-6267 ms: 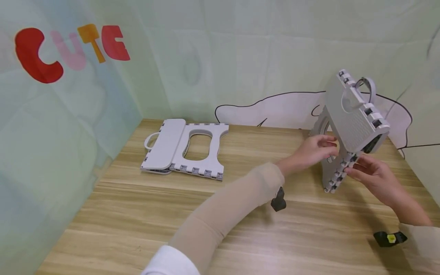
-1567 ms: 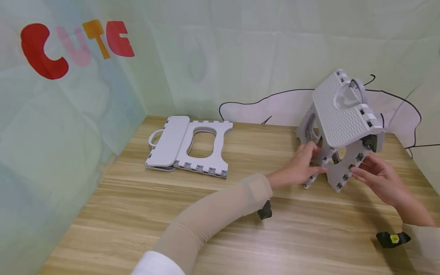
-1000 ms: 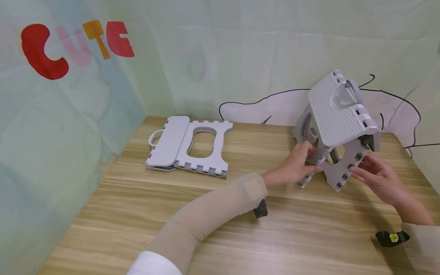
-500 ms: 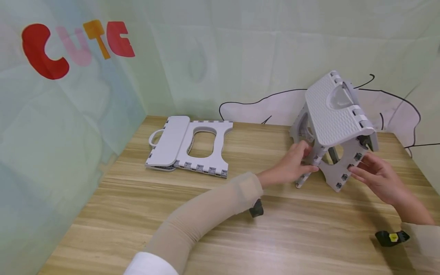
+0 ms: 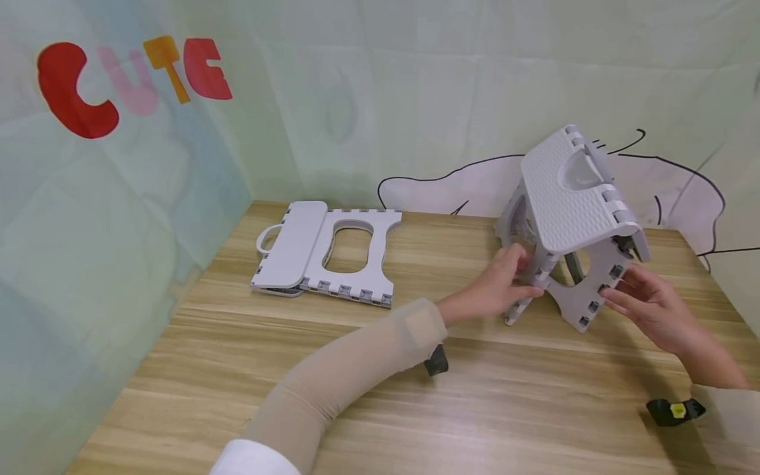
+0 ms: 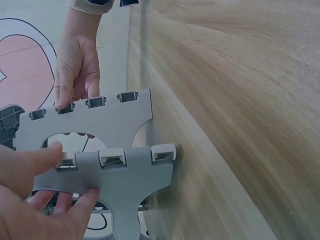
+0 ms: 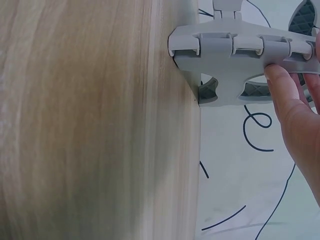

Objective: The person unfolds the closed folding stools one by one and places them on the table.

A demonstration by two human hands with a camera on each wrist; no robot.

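A light grey folding step stool [image 5: 570, 198] stands part-opened on the table at the right, its textured seat halves sloping to either side of the hinged ridge. My left hand [image 5: 495, 284] grips the near edge of its left leg panel, and in the left wrist view the thumb lies on one face of that panel [image 6: 125, 182] with fingers on the other. At the opposite leg panel, my right hand [image 5: 656, 307] holds the outer edge between thumb and fingers. The right wrist view shows fingers [image 7: 282, 82] of that hand against the hinged edge; the rest is cut off.
A second grey folding stool [image 5: 291, 247] lies flat, folded, on the left of the wooden table [image 5: 475, 409], its carry loop toward the left. Printed fabric walls [image 5: 439, 105] rise behind and to the left of the tabletop.
The stool's legs have spread from nearly together to well apart, and its seat has unfolded flatter. My left hand has drawn its panel leftward; my right hand has stayed nearly still.
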